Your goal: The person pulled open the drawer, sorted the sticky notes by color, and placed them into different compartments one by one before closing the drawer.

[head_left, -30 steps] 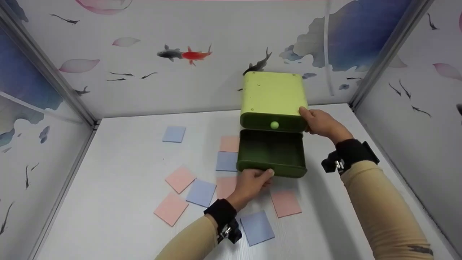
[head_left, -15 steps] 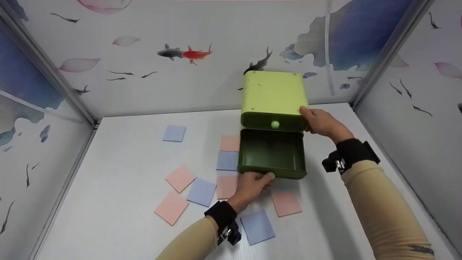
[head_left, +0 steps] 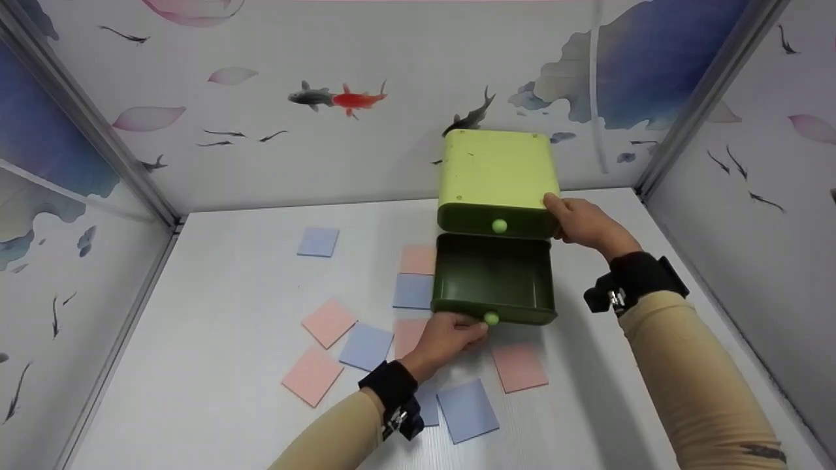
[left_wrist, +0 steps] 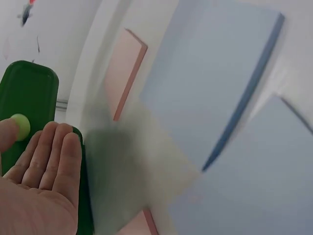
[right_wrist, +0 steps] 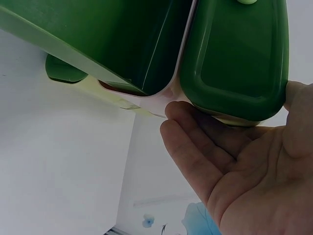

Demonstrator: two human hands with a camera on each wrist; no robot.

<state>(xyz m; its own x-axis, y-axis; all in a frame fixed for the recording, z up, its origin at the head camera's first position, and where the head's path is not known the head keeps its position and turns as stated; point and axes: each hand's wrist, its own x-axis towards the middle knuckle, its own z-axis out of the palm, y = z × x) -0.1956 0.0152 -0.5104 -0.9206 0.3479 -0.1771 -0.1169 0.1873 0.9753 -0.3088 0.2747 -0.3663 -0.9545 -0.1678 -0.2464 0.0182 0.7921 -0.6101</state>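
On the left of the white bench [head_left: 215, 313] lie scattered square cards: a blue card [head_left: 318, 241] alone toward the back, then a pink card [head_left: 328, 322], another pink card [head_left: 312, 375] nearer the front edge, and a blue one [head_left: 366, 346] just beside them. Closer to the middle, a pink card [head_left: 418, 259] and a blue card [head_left: 413, 290] lie against the left side of the pulled-out drawer.

The left hand [head_left: 446, 337] is at the front face of the lower drawer [head_left: 494, 277], the dark green one drawn out toward the person. Its thumb touches the pale green knob [head_left: 491, 318] and its fingers [left_wrist: 54, 156] lie straight against the drawer front, as the left wrist view shows; the grip is open, fingers flat, not curled round anything. A blue card [head_left: 467, 410] and a pink card [head_left: 519, 367] lie on the bench just in front of the drawer, near that wrist.

The small drawer cabinet [head_left: 498, 166] stands at the back middle of the bench, near the wall, with a light green top and a closed upper drawer [head_left: 516, 226].

The right hand [head_left: 581, 220] holds the cabinet's right front corner, thumb on the top edge and fingers [right_wrist: 195, 147] wrapped under and along its side, gripping the cabinet.
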